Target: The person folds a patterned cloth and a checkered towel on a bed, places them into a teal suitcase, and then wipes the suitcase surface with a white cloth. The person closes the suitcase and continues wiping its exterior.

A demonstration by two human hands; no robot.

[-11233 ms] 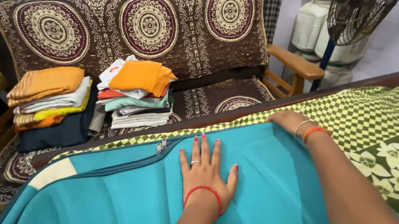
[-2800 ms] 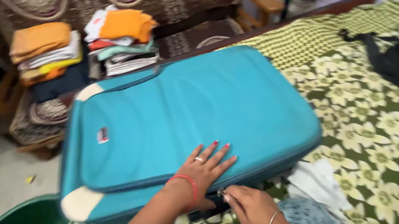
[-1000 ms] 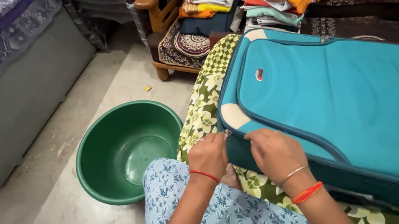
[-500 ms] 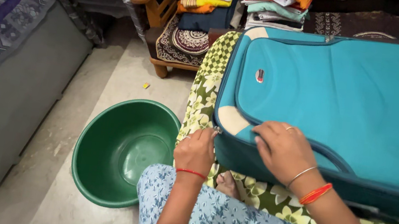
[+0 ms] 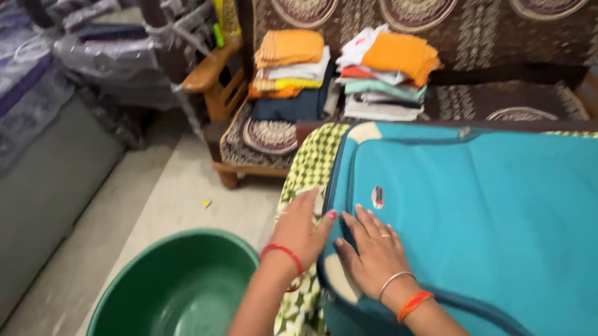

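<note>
Suitcase [image 5: 501,236] lid down on bed [image 5: 310,165]; clothes [image 5: 340,71] unpacked on sofa. Left hand [image 5: 301,225] flat at its side, right hand [image 5: 374,250] spread on lid; neither grips anything.

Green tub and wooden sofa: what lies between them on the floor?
Head view: mostly bare pale floor between the green tub and the wooden sofa, with one small yellow scrap.

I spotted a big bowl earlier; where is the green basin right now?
The green basin sits on the floor at the bottom left of the head view, just left of the bed edge, below the left hand and the teal suitcase.
</note>
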